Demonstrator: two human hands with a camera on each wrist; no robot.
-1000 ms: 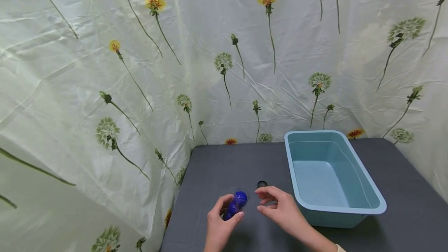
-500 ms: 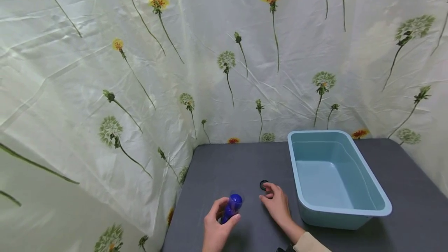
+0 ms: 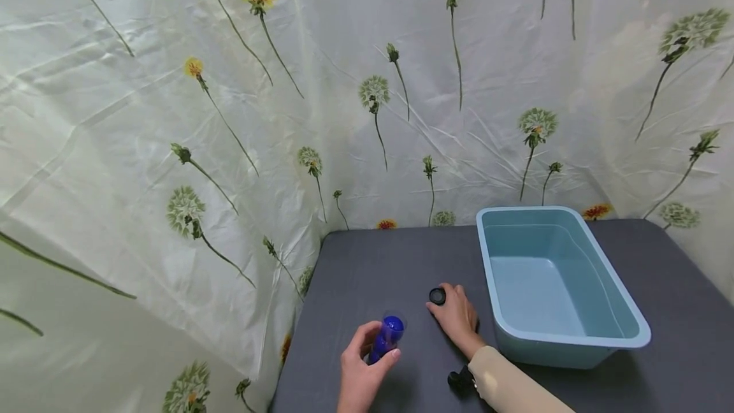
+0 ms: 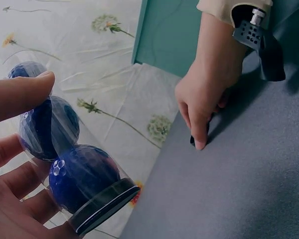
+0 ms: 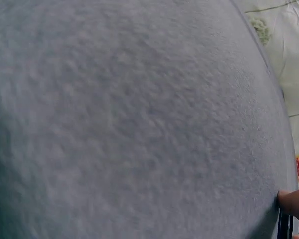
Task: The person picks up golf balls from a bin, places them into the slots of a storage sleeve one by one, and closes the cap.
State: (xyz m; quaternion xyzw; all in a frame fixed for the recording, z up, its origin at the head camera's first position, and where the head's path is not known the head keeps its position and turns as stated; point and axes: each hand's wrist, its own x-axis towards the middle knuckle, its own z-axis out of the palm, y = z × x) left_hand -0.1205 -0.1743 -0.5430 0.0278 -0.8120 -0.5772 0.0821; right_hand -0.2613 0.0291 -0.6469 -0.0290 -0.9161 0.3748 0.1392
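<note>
My left hand (image 3: 360, 371) grips a clear tube (image 4: 102, 137) above the table. Three dark blue dimpled golf balls (image 4: 82, 177) are stacked in it, and a black cap (image 4: 107, 206) closes its lower end. At its other end, the tube's upper mouth looks uncovered in the head view. Farther right, my right hand (image 3: 457, 318) reaches down to the tabletop and pinches a round black lid (image 3: 437, 296) between thumb and fingers. Only the lid's dark edge (image 5: 284, 226) and a fingertip show in the right wrist view.
A light blue plastic tub (image 3: 487, 260) stands on the grey table (image 3: 367, 266), just right of my right hand. A white curtain (image 3: 338, 113) printed with dandelions hangs behind and left of the table. A black wrist mount (image 3: 461, 381) sits below my right sleeve.
My right hand has moved forward and down to the black lid and now pinches it. The left hand holds the tube in nearly the same place.
</note>
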